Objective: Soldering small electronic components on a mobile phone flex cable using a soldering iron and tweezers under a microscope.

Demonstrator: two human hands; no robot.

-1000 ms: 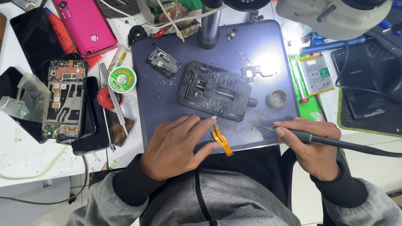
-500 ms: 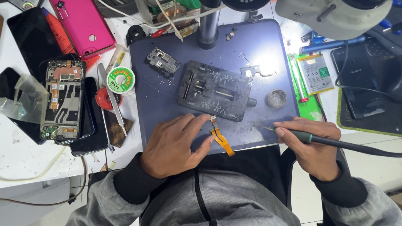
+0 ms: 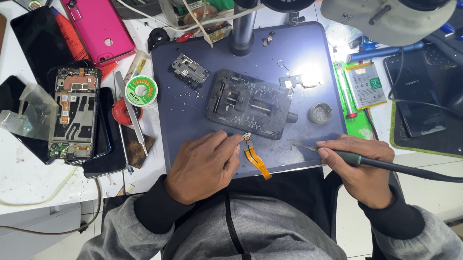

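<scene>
Change since earlier frame: left hand [image 3: 202, 166] moved slightly right, fingertips now pinching the upper end of the orange flex cable [image 3: 255, 158]; right hand [image 3: 361, 169] and soldering iron [image 3: 350, 157] about where they were.
Left hand: fingers curled, thumb and forefinger grasping the flex cable's connector end, resting on the near edge of the blue work mat [image 3: 188, 115].
Right hand: clenched around the soldering iron's green grip, tip pointing left over the mat, well apart from the cable.
Flex cable: on the mat's front edge, just below the black board holder [image 3: 250, 104], running down and right from the left fingertips, between both hands.
Board holder: mid-mat, dark and scuffed; contents too small to tell.
Small round tin [image 3: 320, 113]: right of the holder, on the mat; greyish inside, contents unclear.
Mat, other parts: small circuit board [image 3: 190, 70] at upper left.
Counter [image 3: 7, 178], left side: opened phone [image 3: 75, 113] showing its internals, pink phone case [image 3: 97, 21], solder wire spool [image 3: 140, 91].
Overhead: microscope post [image 3: 243, 26] at the mat's far edge.
</scene>
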